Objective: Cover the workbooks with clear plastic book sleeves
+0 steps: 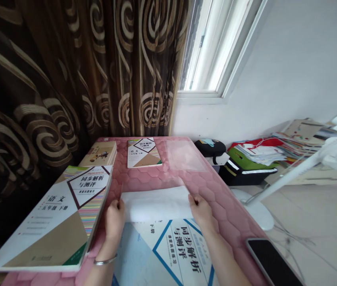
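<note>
Left hand [115, 216]: your fingers are curled in tight, thumb uppermost, pinching the left edge of the white sheet [156, 204]; a silver bracelet [105, 261] circles that wrist
Right hand [200, 212]: your fingers are bent and closed on the right edge of the same sheet, forearm lying across the right side of the blue-and-white book [144, 254]
White sheet: spread between your two hands, directly beyond the printed cover; whether it is joined to the book, you cannot tell from here
Blue-and-white book: in front of you on the pink table cover [216, 194], title print towards the right, near edge running out of view
Left pile: a large white-and-tan book [49, 222] lies face up near your left hand, with a tan book [98, 154] just beyond it
Far end: a smaller-looking book [143, 159] lies flat near the curtain [132, 71], a clear sheet [184, 155] to its right
Phone [271, 260]: dark screen up, at the table's right edge, apart from your right hand
Floor side: a white stand [257, 210] with a round base, a green-and-black bag [247, 161] behind it, beside stacked papers [299, 139]
</note>
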Motion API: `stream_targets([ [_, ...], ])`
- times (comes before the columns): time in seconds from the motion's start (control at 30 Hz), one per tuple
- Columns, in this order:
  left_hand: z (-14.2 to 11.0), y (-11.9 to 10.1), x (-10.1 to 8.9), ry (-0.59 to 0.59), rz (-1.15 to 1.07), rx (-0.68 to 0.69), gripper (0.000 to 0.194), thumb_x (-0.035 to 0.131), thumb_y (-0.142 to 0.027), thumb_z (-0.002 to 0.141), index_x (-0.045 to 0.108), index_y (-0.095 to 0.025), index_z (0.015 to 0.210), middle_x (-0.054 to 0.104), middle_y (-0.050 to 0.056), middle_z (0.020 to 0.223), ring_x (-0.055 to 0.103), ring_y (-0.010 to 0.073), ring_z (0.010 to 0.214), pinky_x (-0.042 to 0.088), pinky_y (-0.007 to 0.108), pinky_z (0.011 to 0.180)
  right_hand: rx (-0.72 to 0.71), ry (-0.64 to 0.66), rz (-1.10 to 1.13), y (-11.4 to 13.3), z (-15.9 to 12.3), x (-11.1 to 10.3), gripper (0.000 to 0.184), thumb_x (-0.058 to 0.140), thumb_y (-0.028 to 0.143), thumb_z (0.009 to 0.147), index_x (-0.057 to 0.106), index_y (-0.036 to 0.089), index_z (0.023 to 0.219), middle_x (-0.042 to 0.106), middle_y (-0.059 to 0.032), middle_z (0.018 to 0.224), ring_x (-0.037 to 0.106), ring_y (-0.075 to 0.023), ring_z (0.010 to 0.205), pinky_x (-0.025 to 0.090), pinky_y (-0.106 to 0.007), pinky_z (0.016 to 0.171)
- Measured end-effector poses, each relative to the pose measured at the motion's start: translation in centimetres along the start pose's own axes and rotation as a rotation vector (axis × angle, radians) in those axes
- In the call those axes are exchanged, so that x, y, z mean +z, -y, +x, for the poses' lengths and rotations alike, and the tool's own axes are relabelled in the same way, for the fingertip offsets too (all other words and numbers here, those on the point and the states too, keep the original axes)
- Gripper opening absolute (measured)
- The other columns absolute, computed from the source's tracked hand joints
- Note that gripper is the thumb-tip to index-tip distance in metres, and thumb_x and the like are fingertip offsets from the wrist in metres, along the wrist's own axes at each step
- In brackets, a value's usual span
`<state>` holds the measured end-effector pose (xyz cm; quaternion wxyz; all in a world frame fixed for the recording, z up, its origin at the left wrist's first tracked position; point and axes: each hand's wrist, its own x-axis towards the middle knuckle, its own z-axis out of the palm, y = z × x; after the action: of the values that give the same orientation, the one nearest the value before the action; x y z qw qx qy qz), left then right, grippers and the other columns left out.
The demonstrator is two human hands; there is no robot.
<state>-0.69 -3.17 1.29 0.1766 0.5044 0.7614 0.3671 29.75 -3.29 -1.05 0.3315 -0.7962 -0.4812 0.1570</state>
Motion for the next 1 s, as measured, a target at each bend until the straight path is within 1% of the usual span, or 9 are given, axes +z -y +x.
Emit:
stream_targets([
  [0.13,-0.2,0.0,-0.4,0.004,-0.102,0.014,0.029,0.049,-0.027,0.084,0.041,-0.023,0.057,0.05,-0.001,0.048,0.046,0.0137,0.046,0.028,0.025,0.049,0.025,0.008,-0.065,0.2,0.2,0.5,0.037,0.039,0.045,0.089,0.062,0.021,0.074,0.071,-0.0099,0.079,0.066,-0.024,0.078,0.043,-0.028,0.064],
  [0.2,-0.4,0.0,-0.5,0.009,-0.143,0.02,0.028,0.047,-0.024,0.084,0.041,-0.023,0.056,0.047,-0.002,0.046,0.044,0.0129,0.045,0.028,0.025,0.049,0.02,-0.002,-0.057,0.1,0.2,0.5,0.038,0.038,0.045,0.088,0.062,0.021,0.074,0.071,-0.0111,0.081,0.067,-0.0252,0.081,0.043,-0.029,0.066],
  [0.27,-0.6,-0.1,-0.4,0.002,-0.152,0.024,0.028,0.045,-0.021,0.084,0.04,-0.023,0.056,0.048,-0.002,0.047,0.044,0.0124,0.046,0.029,0.024,0.05,0.018,-0.008,-0.007,-0.1,0.1,0.4,0.038,0.038,0.046,0.088,0.063,0.021,0.075,0.071,-0.0109,0.082,0.067,-0.0255,0.082,0.044,-0.029,0.067],
  [0.37,-0.6,-0.2,-0.2,-0.01,-0.103,0.017,0.029,0.047,-0.021,0.084,0.04,-0.023,0.056,0.052,0.0,0.05,0.047,0.0126,0.048,0.03,0.025,0.052,0.041,0.002,0.104,-0.3,-0.1,0.1,0.035,0.04,0.046,0.086,0.065,0.021,0.081,0.072,-0.0085,0.083,0.067,-0.0242,0.081,0.045,-0.028,0.066],
  [0.43,-0.6,-0.1,0.1,-0.01,-0.054,0.016,0.029,0.048,-0.021,0.085,0.041,-0.023,0.057,0.057,0.003,0.053,0.051,0.0138,0.05,0.031,0.025,0.052,0.038,0.009,0.128,-0.5,-0.2,-0.1,0.033,0.042,0.044,0.085,0.066,0.021,0.083,0.073,-0.0074,0.084,0.067,-0.0234,0.081,0.046,-0.027,0.067],
  [0.63,-0.5,0.4,0.4,0.013,0.126,-0.006,0.027,0.048,-0.025,0.09,0.052,-0.019,0.064,0.067,0.01,0.064,0.061,0.0167,0.058,0.031,0.024,0.052,0.023,0.017,-0.017,-0.6,0.1,0.4,0.036,0.041,0.044,0.088,0.066,0.021,0.075,0.071,-0.0068,0.076,0.066,-0.0221,0.076,0.043,-0.027,0.062],
  [0.77,-0.5,0.7,0.5,0.023,0.213,0.009,0.029,0.046,-0.028,0.092,0.057,-0.017,0.068,0.07,0.013,0.068,0.065,0.0187,0.061,0.031,0.025,0.053,0.012,0.008,-0.004,-0.4,0.1,0.5,0.036,0.042,0.043,0.089,0.067,0.02,0.076,0.071,-0.0088,0.078,0.066,-0.0231,0.078,0.044,-0.027,0.064],
  [0.93,-0.5,0.8,0.7,0.008,0.216,0.015,0.028,0.044,-0.028,0.093,0.061,-0.015,0.075,0.071,0.015,0.072,0.068,0.0217,0.066,0.033,0.026,0.054,0.082,0.049,0.124,-0.3,-0.3,-0.7,0.037,0.043,0.045,0.088,0.069,0.02,0.091,0.073,-0.0076,0.084,0.067,-0.0245,0.084,0.046,-0.028,0.068],
  [1.0,-0.5,0.7,0.5,0.012,0.189,0.005,0.027,0.044,-0.028,0.093,0.061,-0.015,0.076,0.071,0.015,0.073,0.068,0.0219,0.067,0.034,0.026,0.054,0.079,0.059,0.128,-0.3,-0.4,-0.8,0.036,0.043,0.044,0.088,0.069,0.02,0.091,0.073,-0.0073,0.083,0.067,-0.0246,0.084,0.046,-0.028,0.068],
])
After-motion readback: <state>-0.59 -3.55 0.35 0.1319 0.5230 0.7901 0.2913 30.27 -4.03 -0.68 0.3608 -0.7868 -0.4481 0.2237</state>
